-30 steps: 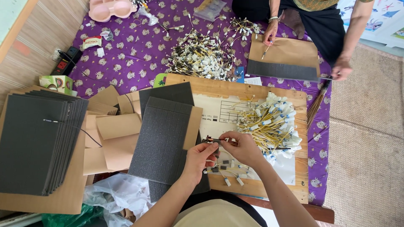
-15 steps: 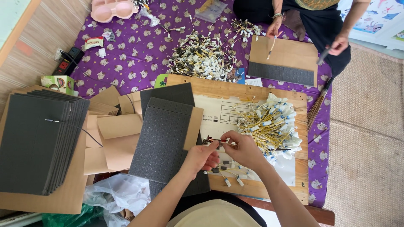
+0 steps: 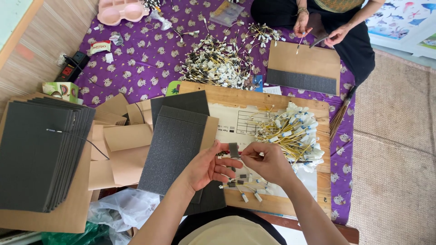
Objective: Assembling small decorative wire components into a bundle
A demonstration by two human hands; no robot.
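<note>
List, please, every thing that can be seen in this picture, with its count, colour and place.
small foam piece: one, dark grey, held between both hands
thin wire: one, yellowish, at the fingertips
wire pile: one heap, yellow and white, right on the wooden board
wooden board: one, light brown, under the hands
foam sheet: one on top, dark grey, left of the hands
foam stack: one stack, dark grey, far left
second wire pile: one heap, black and white, on the purple cloth
purple cloth: one, patterned, on the floor
pink tray: one, top edge
other person: one, seated top right
left hand: pinches the foam piece
right hand: holds the wire
</note>
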